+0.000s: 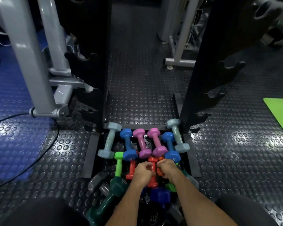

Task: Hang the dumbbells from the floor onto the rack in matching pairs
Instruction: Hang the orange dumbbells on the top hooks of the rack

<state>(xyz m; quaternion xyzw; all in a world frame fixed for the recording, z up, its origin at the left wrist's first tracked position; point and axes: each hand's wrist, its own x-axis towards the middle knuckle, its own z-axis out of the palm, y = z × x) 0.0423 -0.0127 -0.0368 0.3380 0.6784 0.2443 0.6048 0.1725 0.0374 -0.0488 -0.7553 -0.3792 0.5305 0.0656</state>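
Note:
Several coloured dumbbells lie on the floor inside the black rack's base (137, 126). The back row holds two pale grey ones (109, 142) (177, 136), two blue ones (128, 144) (169, 147) and two pink ones (141, 143) (157, 142). In front lie a light green dumbbell (119, 162) and a red dumbbell (131, 168). My left hand (143, 171) is closed around the handle of a second red dumbbell (153, 160). My right hand (167, 168) is closed on an orange dumbbell (160, 159), mostly hidden. Both still rest low among the pile.
The rack's two black uprights (95, 62) (203, 70) carry empty notched hooks. A large dark green dumbbell (111, 198) and a dark blue one (160, 194) lie near my knees. A grey machine frame (39, 88) and cable stand left, a green mat (281, 115) right.

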